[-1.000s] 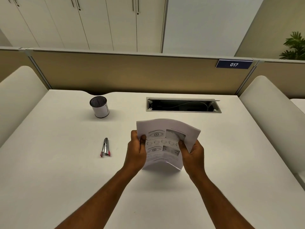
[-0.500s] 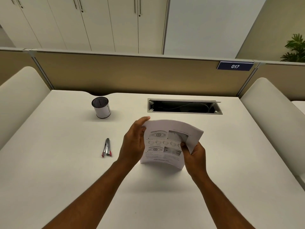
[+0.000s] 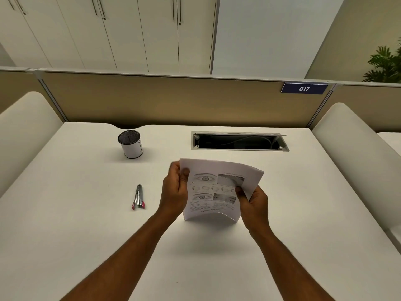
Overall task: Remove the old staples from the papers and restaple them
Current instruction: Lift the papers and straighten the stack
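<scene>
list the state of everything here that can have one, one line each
papers: held up off the desk, bowed, printed side facing the camera
left hand: grips the papers' upper left corner, thumb on the front
right hand: pinches the papers' right edge
stapler: lying flat on the desk, untouched
cup: upright
cable hatch: lid open
cabinet doors: closed

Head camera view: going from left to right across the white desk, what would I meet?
Black mesh pen cup with white label → small silver stapler with pink tips → left hand → printed papers with eye drawings → right hand.
</scene>
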### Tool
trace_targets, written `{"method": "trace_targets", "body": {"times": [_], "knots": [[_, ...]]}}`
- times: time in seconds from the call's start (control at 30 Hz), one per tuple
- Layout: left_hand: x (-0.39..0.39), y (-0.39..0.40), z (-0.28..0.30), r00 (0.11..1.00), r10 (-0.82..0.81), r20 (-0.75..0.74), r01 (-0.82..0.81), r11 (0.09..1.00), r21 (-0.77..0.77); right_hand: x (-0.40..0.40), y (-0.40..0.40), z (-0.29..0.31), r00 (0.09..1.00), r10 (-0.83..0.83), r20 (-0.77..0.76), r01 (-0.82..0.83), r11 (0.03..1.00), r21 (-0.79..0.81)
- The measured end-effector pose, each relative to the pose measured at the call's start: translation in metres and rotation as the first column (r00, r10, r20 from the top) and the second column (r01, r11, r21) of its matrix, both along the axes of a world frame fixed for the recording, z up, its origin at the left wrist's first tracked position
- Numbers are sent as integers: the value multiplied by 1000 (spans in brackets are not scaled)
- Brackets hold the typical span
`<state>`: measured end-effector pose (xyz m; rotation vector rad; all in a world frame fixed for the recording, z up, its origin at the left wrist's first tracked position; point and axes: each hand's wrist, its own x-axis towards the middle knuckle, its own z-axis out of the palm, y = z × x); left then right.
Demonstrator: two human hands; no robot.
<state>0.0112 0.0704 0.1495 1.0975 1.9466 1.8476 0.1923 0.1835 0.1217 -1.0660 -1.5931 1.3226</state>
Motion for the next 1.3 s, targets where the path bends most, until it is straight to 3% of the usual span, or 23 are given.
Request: {"method": "trace_targets", "body": {"times": [0.17, 0.97, 1.3], "knots": [[5, 0, -4, 998, 37, -49, -38, 999, -12, 0, 0, 1, 1000, 7, -9, -7, 1000, 11], [12, 0, -12, 1000, 11, -3, -11, 998, -65, -1, -1, -14, 999, 0, 32, 0, 1000, -17], [7, 3, -13, 1000, 23, 3, -22, 982, -185, -1, 1, -6, 1000, 4, 18, -4, 1000, -15]]}}
